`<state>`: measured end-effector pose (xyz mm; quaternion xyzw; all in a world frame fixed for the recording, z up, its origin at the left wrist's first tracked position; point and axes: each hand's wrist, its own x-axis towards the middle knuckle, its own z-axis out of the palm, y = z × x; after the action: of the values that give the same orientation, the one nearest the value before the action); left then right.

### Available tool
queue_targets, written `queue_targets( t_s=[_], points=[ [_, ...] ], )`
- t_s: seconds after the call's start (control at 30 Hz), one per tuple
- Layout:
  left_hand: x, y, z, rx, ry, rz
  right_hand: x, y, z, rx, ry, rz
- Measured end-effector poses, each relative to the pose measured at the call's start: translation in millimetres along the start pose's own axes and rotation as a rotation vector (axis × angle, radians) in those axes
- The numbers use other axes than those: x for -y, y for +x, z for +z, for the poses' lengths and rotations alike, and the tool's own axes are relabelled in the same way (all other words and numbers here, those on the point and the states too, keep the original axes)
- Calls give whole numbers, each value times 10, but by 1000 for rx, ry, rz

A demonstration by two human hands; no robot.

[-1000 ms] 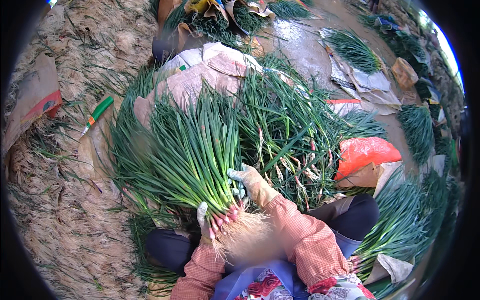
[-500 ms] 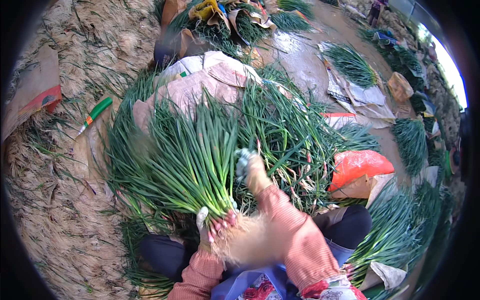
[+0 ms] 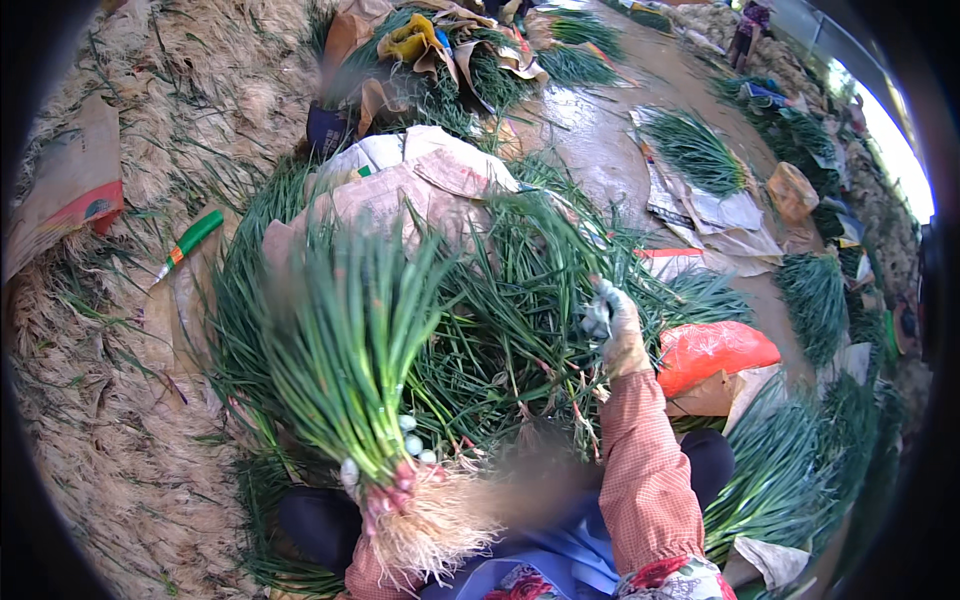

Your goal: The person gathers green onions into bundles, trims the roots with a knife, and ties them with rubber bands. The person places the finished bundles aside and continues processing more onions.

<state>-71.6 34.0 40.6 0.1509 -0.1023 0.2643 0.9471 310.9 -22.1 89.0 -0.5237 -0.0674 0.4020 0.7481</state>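
My left hand [image 3: 412,440], in a pale glove, is wrapped round a thick bunch of green onions [image 3: 372,400] just above the reddish bulbs. The leaves fan up and away, slightly blurred, while a mass of pale roots hangs toward my lap and hides much of the hand. Gloved too, my right hand [image 3: 616,320] is at the right part of a loose, tangled pile of green onions [image 3: 500,330]. Its fingers are curled in, with a small pinkish tip showing by them; what they grip is unclear.
A tan sack [image 3: 400,195] lies over the pile's far side. A green-handled knife [image 3: 192,240] rests at the left beside trimmed roots [image 3: 130,440]. An orange-red bag [image 3: 715,350] sits right of my hand, near more onion bunches [image 3: 780,470]. Another person [image 3: 748,35] is far off.
My right hand has moved right, away from the bunch, over the loose pile. My left hand has shifted left and lower with its bunch, exposing more of the pile.
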Motion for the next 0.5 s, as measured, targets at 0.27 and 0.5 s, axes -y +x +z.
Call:
queue_targets(
  t_s=[0.27,0.5],
  points=[
    [-103,429,1370,-142,189,95,252,71,-302,101,-1366,10],
    [-163,433,1731,-81,141,425,838,-166,457,556,-2056,-249]
  ],
)
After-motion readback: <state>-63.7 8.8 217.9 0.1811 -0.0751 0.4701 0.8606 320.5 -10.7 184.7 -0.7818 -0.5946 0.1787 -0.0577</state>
